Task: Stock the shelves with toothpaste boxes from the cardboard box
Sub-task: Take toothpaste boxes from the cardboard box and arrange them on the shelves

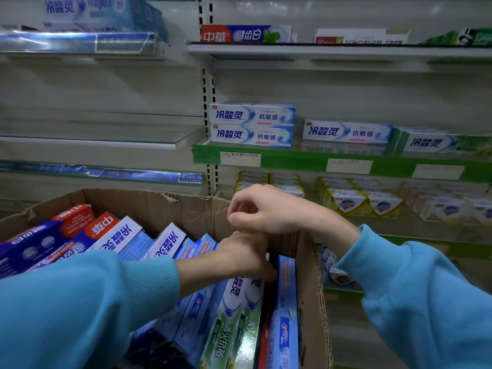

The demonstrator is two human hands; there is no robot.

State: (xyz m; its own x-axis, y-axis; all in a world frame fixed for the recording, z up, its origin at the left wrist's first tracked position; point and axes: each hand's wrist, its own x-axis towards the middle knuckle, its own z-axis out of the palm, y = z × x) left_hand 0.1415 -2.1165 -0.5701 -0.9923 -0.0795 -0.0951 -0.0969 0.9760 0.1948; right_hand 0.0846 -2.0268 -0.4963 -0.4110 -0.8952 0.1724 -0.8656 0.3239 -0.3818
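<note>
An open cardboard box (186, 206) sits low in front of me, packed with several toothpaste boxes standing on end. My left hand (245, 257) reaches down into its right side. The fingers curl over the top end of a white-and-green toothpaste box (229, 323), beside a blue toothpaste box (286, 315); whether they grip it is hidden. My right hand (266, 206) hovers just above the left wrist, loosely curled with nothing in it. On the green-edged shelf (292, 161) lie two stacked white-and-blue boxes (251, 125), a single one (346, 131) and a green-ended one (436, 142).
The shelf above (319, 49) holds a red-and-blue toothpaste box (245, 33) and others to its right. Below the green shelf stand rows of soap packs (359, 201). The left bay has a bare white shelf (93, 141) and, higher up, blue boxes (87, 9).
</note>
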